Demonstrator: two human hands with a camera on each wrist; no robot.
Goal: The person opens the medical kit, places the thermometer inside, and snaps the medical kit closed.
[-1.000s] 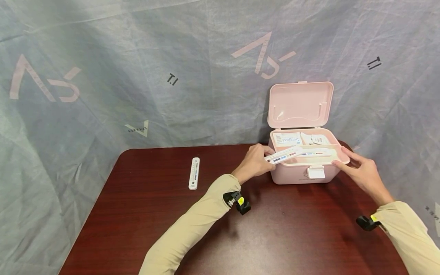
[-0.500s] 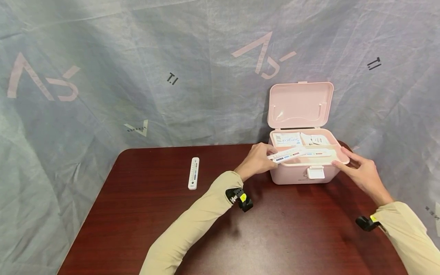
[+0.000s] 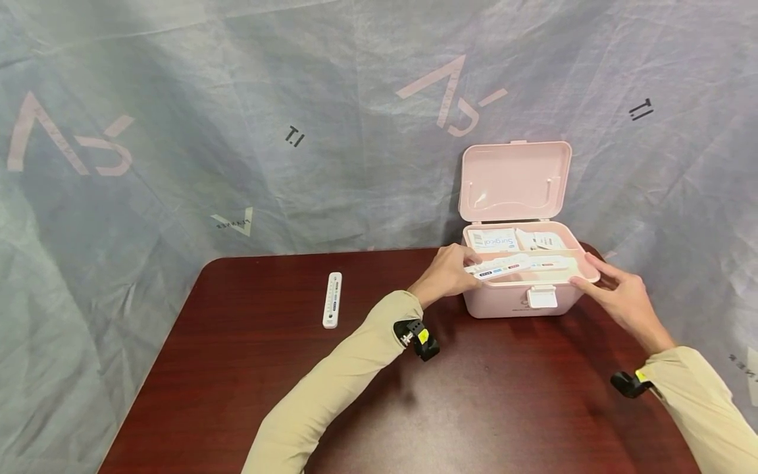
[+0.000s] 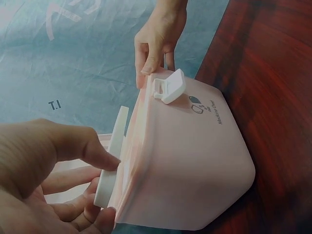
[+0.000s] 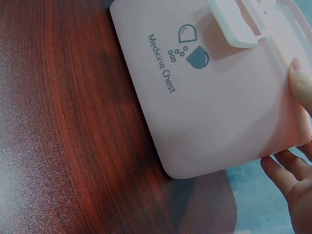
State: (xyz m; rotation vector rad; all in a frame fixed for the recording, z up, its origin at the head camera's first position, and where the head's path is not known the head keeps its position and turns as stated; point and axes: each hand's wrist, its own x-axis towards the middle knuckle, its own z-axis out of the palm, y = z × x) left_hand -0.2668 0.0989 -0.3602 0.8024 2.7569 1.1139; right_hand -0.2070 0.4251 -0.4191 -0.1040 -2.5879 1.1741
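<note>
My left hand (image 3: pixel 447 271) pinches a flat white thermometer (image 3: pixel 500 268) by one end, tilted over the front left rim of a pink medicine chest (image 3: pixel 497 302). In the left wrist view the thumb lies on one face of this thermometer (image 4: pixel 117 139), with fingers behind it. A second white thermometer (image 3: pixel 551 263) lies inside the chest's front compartment, partly hidden by the held one. My right hand (image 3: pixel 628 299) grips the chest's right front corner. The right wrist view has the thumb at the rim and the fingers against the side wall. A third thermometer (image 3: pixel 332 300) lies on the table.
The chest's lid (image 3: pixel 514 183) stands raised at the back, and its white latch (image 3: pixel 542 297) sticks out in front. A packet marked "Surgical" (image 3: pixel 491 239) and a white sachet (image 3: pixel 547 241) sit in the rear compartments. Behind the dark red table (image 3: pixel 450 408) hangs a grey cloth (image 3: pixel 355 184).
My left hand has moved slightly to the right, carrying the thermometer farther over the chest. The right hand keeps its grip on the corner.
</note>
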